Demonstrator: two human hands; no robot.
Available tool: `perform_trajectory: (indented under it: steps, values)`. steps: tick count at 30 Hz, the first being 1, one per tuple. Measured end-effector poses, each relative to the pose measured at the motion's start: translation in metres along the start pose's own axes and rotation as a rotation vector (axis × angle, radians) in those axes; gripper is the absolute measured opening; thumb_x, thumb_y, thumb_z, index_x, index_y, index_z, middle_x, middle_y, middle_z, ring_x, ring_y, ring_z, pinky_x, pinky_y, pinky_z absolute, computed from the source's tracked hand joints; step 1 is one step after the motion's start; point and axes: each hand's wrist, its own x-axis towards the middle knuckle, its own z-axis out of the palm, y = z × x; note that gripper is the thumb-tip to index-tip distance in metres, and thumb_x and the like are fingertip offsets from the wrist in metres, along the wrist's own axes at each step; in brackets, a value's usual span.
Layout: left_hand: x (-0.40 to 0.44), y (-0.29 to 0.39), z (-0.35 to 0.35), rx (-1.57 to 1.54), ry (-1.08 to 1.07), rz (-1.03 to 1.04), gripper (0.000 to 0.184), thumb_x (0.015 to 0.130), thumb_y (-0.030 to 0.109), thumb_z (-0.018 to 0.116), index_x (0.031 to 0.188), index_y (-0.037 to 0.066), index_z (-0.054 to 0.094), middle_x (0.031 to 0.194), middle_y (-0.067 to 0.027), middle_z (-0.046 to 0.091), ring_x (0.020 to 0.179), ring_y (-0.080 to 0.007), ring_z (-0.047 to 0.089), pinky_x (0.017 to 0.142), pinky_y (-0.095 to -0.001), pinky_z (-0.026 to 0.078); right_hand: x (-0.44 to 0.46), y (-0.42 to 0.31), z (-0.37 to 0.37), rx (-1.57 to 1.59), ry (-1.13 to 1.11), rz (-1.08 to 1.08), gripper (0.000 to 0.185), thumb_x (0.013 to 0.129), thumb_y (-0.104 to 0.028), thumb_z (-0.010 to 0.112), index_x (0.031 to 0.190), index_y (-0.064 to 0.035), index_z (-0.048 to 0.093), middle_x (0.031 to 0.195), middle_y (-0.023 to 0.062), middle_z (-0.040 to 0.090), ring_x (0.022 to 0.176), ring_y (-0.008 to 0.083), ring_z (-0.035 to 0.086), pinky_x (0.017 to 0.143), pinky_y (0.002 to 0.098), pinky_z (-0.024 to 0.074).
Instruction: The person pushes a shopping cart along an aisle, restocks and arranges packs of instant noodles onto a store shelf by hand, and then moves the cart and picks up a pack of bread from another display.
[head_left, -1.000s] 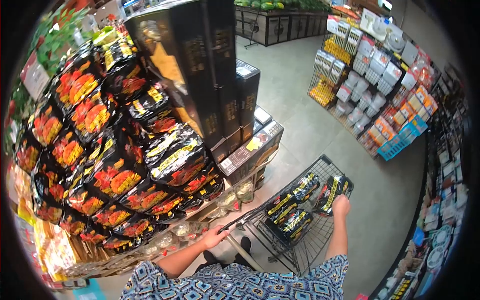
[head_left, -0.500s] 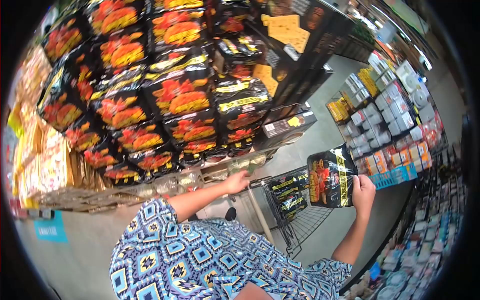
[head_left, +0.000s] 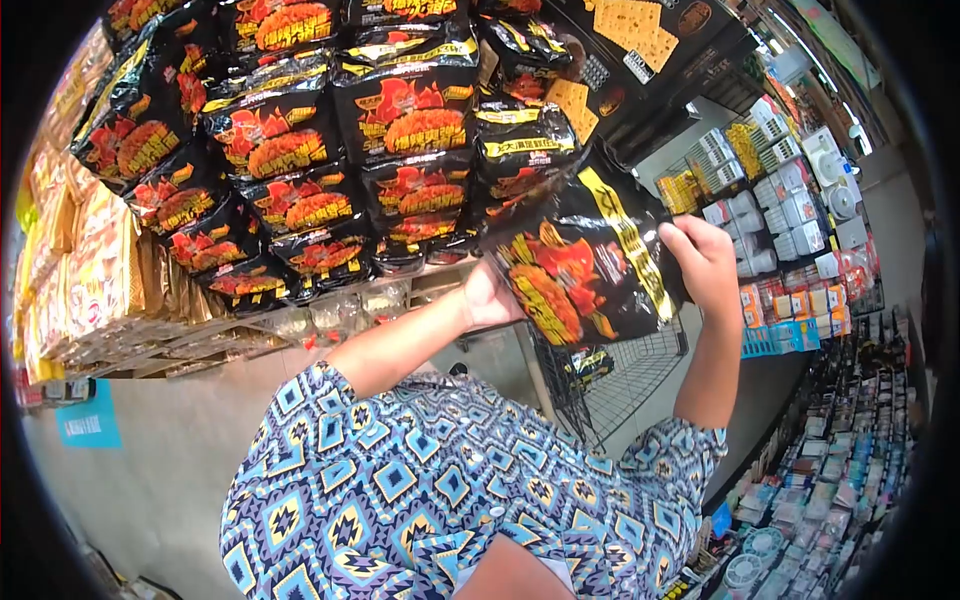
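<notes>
A large black food packet (head_left: 600,265) with a yellow strip and red-orange print is held up tilted above the shopping cart (head_left: 640,375). My right hand (head_left: 703,265) grips its right edge, thumb on the front face. At the packet's lower left edge is my left hand (head_left: 488,300), with its fingers partly hidden behind the packet. Beneath it, another black packet (head_left: 590,366) lies in the cart, mostly covered from view. Matching black packets (head_left: 405,115) stand stacked in rows on the display in front of me.
Gold packages (head_left: 95,290) fill the display's left end. A dark cracker display (head_left: 650,70) stands at the back right. Farther right are shelves of white boxes (head_left: 790,200) and a blue basket (head_left: 785,338). Small goods (head_left: 800,490) line the lower right.
The packet has moved up and left from above the cart toward the display. My left hand has left the area by the cart handle and met the packet's left edge.
</notes>
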Motion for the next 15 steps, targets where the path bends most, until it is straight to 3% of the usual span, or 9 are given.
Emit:
perform_trajectory:
  steps: [2,12,15]
  values:
    - [-0.006,0.009,0.009,-0.04,-0.098,-0.006,0.073,0.099,0.059,0.038,0.152,0.01,0.036,0.154,-0.0144,0.04,0.138,-0.0346,0.043,0.117,-0.0526,0.03,0.008,-0.007,0.007,-0.007,-0.037,0.037,0.023,0.091,-0.019,0.066,0.09,0.0039,0.068,0.068,0.0063,0.063,0.064,0.0091,0.056,0.06,0.0281,0.0461]
    - [-0.02,0.018,0.031,-0.033,0.01,0.113,0.067,0.102,0.053,0.034,0.15,0.007,0.039,0.153,-0.0148,0.041,0.138,-0.0347,0.042,0.117,-0.0516,0.029,0.033,-0.012,0.017,0.033,-0.105,0.112,0.024,0.091,-0.021,0.067,0.091,0.0024,0.069,0.068,0.0069,0.063,0.064,0.0097,0.058,0.06,0.0289,0.047]
    - [-0.018,0.017,0.033,0.036,-0.014,0.165,0.068,0.102,0.054,0.033,0.15,0.007,0.037,0.154,-0.0143,0.041,0.139,-0.0344,0.041,0.117,-0.0518,0.03,0.032,-0.024,0.016,-0.014,-0.1,-0.001,0.024,0.091,-0.022,0.068,0.091,0.0021,0.069,0.07,0.0108,0.065,0.064,0.0135,0.061,0.061,0.0309,0.0485]
